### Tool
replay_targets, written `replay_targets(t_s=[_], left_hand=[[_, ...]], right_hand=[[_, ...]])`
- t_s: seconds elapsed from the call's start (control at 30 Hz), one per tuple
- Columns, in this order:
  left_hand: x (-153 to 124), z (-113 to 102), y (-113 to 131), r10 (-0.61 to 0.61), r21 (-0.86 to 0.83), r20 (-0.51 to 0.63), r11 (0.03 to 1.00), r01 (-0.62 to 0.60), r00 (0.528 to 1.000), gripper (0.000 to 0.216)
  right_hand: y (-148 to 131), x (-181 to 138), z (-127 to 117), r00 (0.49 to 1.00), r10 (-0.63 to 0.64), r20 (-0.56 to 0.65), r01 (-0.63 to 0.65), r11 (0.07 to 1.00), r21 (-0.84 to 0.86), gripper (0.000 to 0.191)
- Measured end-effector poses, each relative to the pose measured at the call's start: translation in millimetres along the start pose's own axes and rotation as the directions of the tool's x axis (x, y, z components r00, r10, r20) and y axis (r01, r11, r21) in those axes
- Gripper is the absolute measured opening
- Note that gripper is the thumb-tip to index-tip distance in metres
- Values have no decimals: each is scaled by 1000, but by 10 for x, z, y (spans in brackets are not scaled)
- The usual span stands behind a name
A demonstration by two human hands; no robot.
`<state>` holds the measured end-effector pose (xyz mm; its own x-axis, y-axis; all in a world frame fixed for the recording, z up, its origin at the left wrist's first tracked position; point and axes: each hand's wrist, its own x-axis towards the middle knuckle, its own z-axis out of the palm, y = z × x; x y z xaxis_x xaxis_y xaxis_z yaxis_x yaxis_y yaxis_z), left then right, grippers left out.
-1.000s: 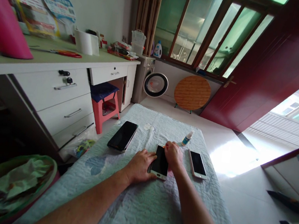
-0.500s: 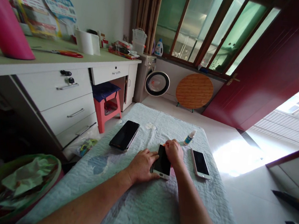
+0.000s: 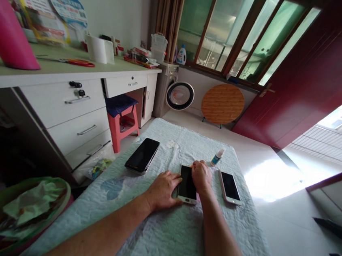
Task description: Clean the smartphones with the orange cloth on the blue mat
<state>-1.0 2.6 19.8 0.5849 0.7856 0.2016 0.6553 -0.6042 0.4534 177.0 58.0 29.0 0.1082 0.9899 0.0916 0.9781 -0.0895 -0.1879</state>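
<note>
A smartphone with a white frame and dark screen (image 3: 187, 182) lies face up on the quilted cover. My left hand (image 3: 164, 189) holds it at the left side, fingers on its edge and thumb by the lower corner. Bunched together, the fingers of my right hand (image 3: 201, 176) press on the screen's upper right; a speck of orange shows at their tips, too small to name. To the right are a small spray bottle (image 3: 217, 157) and a white-framed phone (image 3: 230, 187). A larger black phone (image 3: 143, 154) rests on the left, seemingly on top of something.
The pale blue quilted cover (image 3: 159, 241) lies under the phones. At left stand a desk (image 3: 124, 72) with drawers, a pink stool (image 3: 123, 119) and a green-rimmed waste bin (image 3: 65, 198). Beyond are a washing machine with its door open (image 3: 179, 95) and a round wooden tabletop (image 3: 222, 104).
My right hand has shifted slightly right across the screen. The phone's lower end has swung a little to the right. My left hand stays at its side.
</note>
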Motion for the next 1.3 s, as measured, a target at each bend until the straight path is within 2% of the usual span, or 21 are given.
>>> replay_targets(t_s=[0.17,0.37,0.63,0.77,1.13,1.3], left_hand=[[-10,10,11,-14,17,4,1000,14,1000,61],[-10,9,40,-18,21,-11,1000,18,1000,57],[21,23,-13,11,-11,-11,1000,-11,1000,61],[30,23,-33,30,-12,-6,999,-31,1000,62],[48,-13,-41,79,1,20,997,-79,997,60],[44,-9,-30,74,8,9,997,-74,997,59]], right_hand=[[0,33,28,1000,-9,-4,9,1000,19,28],[54,34,5,999,52,-12,-52,998,23,29],[-130,22,68,992,-124,10,123,989,87,23],[-145,27,53,987,-161,14,159,981,107,22],[201,75,-58,996,79,51,-80,996,23,24],[170,96,5,998,66,2,-66,996,51,21]])
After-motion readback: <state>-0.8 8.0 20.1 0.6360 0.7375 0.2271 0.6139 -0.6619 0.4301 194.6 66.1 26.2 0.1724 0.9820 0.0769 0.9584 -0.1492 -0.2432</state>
